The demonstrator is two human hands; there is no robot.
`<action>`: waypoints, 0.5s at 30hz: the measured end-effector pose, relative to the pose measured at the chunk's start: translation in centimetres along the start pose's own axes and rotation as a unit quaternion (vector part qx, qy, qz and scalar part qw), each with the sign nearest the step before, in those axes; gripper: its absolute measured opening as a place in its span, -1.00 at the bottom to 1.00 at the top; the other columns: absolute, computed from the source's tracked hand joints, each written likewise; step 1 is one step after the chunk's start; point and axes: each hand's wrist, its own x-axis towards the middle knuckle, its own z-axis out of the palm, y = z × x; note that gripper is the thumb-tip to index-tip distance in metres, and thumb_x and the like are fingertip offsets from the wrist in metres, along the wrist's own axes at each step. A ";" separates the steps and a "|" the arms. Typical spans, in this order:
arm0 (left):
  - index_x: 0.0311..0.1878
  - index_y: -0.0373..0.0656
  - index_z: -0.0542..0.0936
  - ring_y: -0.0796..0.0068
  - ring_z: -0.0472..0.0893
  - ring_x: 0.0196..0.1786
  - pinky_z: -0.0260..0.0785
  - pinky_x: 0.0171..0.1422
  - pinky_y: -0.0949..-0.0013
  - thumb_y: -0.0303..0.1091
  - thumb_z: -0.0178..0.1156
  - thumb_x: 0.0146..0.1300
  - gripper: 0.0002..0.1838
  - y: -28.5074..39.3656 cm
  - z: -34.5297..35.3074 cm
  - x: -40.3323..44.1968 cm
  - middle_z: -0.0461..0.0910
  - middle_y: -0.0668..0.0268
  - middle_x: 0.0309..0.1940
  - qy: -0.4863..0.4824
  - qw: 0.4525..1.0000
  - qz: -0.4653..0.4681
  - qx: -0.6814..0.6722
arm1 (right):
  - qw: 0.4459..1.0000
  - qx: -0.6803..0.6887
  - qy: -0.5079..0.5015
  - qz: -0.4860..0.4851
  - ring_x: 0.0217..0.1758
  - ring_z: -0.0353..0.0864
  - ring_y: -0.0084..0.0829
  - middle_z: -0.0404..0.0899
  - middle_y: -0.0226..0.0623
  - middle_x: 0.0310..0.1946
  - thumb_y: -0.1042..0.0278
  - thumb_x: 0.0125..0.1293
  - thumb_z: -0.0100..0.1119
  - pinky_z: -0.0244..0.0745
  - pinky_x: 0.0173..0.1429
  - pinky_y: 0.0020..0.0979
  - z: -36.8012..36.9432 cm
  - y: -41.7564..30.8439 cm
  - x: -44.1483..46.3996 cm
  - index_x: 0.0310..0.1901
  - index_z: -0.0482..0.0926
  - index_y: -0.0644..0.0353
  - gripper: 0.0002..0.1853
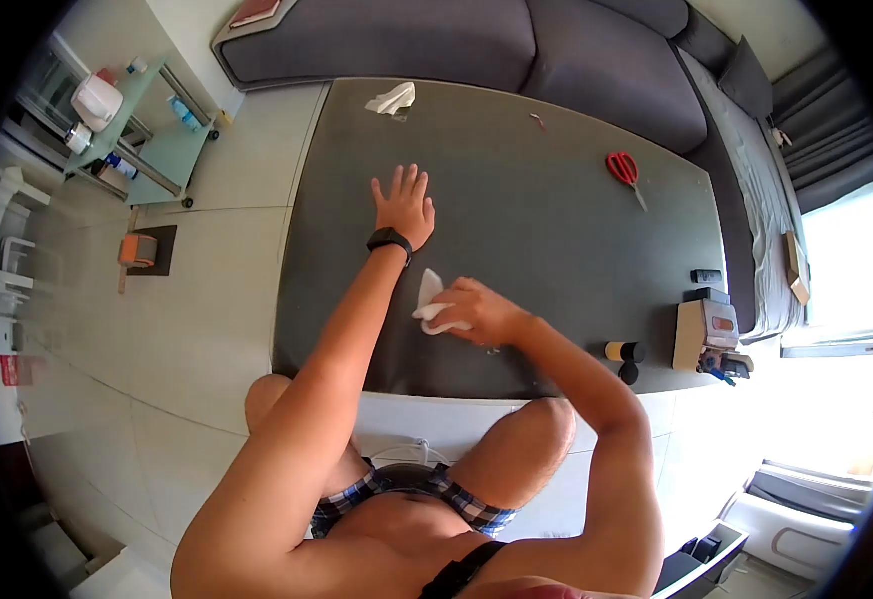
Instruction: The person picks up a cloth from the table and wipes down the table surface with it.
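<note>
On the dark tabletop (pixel 516 190), my left hand (pixel 404 212) lies flat with its fingers spread, a black band around the wrist. Closer to the table's near edge, my right hand (pixel 476 311) is closed around a crumpled white tissue (pixel 430 299), which touches the surface and sticks out to the left of the fingers. Another white tissue (pixel 392 99) lies near the far left edge, beyond my left hand.
Red-handled scissors (pixel 623 168) lie at the right, and a small reddish item (pixel 537 121) near the far edge. A box of items (pixel 704 334) and a yellow-and-black container (pixel 623 351) stand at the near right. A grey sofa (pixel 386 45) borders the far side.
</note>
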 end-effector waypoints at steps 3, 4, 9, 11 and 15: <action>0.55 -0.02 0.42 0.19 0.18 0.71 -0.15 0.69 -0.47 -0.14 0.02 0.54 -0.44 0.3 -0.9 0.1 0.30 0.29 0.64 -0.016 1.000 -0.004 -0.005 | 0.998 -0.049 0.012 0.026 0.21 0.59 -0.04 0.73 -0.41 0.17 0.57 0.02 0.48 0.48 0.36 -0.08 -4.6 3.4 -2.1 -0.02 0.79 -0.09 -0.55; 0.55 -0.02 0.42 0.19 0.18 0.71 -0.15 0.69 -0.47 -0.14 0.02 0.54 -0.44 0.3 -1.0 0.1 0.30 0.29 0.64 -0.017 1.000 -0.007 -0.004 | 0.991 -0.116 0.037 0.052 0.22 0.58 -0.07 0.74 -0.40 0.14 0.57 0.07 0.42 0.46 0.38 -0.08 -5.4 6.9 -3.9 -0.01 0.79 -0.11 -0.57; 0.55 -0.05 0.42 0.19 0.16 0.71 -0.17 0.70 -0.46 -0.16 0.01 0.55 -0.45 0.4 -0.9 0.0 0.29 0.27 0.65 -0.010 1.000 -0.003 -0.009 | 0.898 -0.314 0.188 0.243 0.18 0.55 0.03 0.68 -0.19 0.11 0.41 0.35 0.29 0.45 0.35 -0.02 -11.9 19.4 -6.8 0.07 0.77 -0.05 -0.71; 0.55 -0.05 0.42 0.19 0.16 0.72 -0.17 0.70 -0.46 -0.16 0.00 0.55 -0.45 0.5 -0.9 0.1 0.29 0.27 0.65 -0.016 1.000 -0.005 -0.007 | 0.855 -0.284 0.287 0.326 0.13 0.55 0.03 0.69 -0.20 0.07 0.35 0.37 0.33 0.47 0.28 -0.04 -12.4 20.0 -4.8 0.03 0.78 0.02 -0.77; 0.55 -0.05 0.42 0.19 0.16 0.72 -0.20 0.70 -0.47 -0.16 0.01 0.54 -0.44 0.3 -0.6 0.0 0.28 0.28 0.65 -0.009 1.000 -0.004 -0.008 | 0.854 -0.271 0.319 0.307 0.14 0.56 0.01 0.70 -0.19 0.06 0.32 0.33 0.39 0.45 0.29 -0.08 -10.7 21.5 -0.2 0.00 0.80 0.03 -0.77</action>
